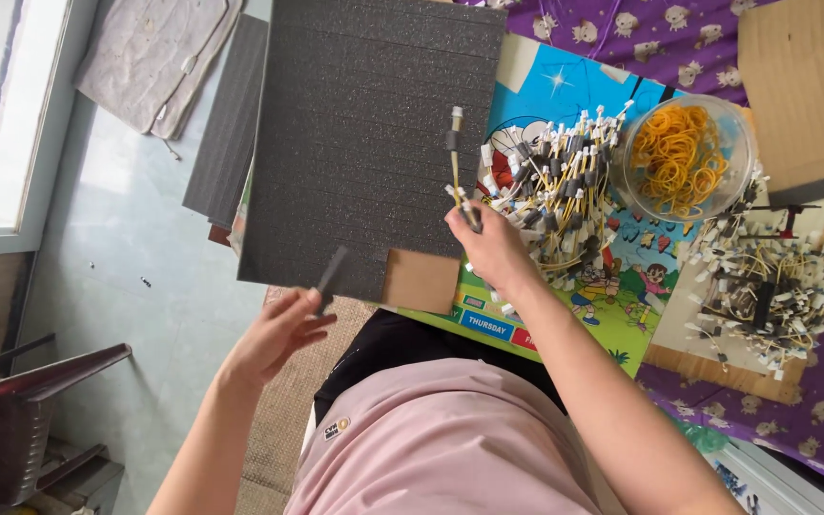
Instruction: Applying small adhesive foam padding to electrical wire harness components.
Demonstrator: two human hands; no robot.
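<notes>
Head view: nearest the camera is the person's pink top (431,448), with both forearms reaching out from it. Left hand (278,334), low and left of centre over the floor, fingers pinched narrow on one dark foam strip (329,277); the strip's long axis runs diagonally, upper end pointing up and to the right toward the foam sheet, lower end inside the fingers. Right hand (493,250), closed around the lower end of one yellow cable piece (455,157) with a white connector tip; its long axis is close to vertical in frame, tip pointing away from the body, nearly all of its length projecting above the grip. The two hands are well apart. One large dark grey foam sheet (364,133) lies behind both hands, cut into parallel strips; a second, narrower dark sheet (226,124) sits just beside its left edge. Right of the right hand: two heaps of yellow cables with white connectors, one (555,186) touching the hand's far side, the other (765,286) further right on brown cardboard; pieces too many to count. One clear round bowl (736,124) of yellow rubber bands stands between the heaps. One small cardboard square (420,281) lies between the hands.
</notes>
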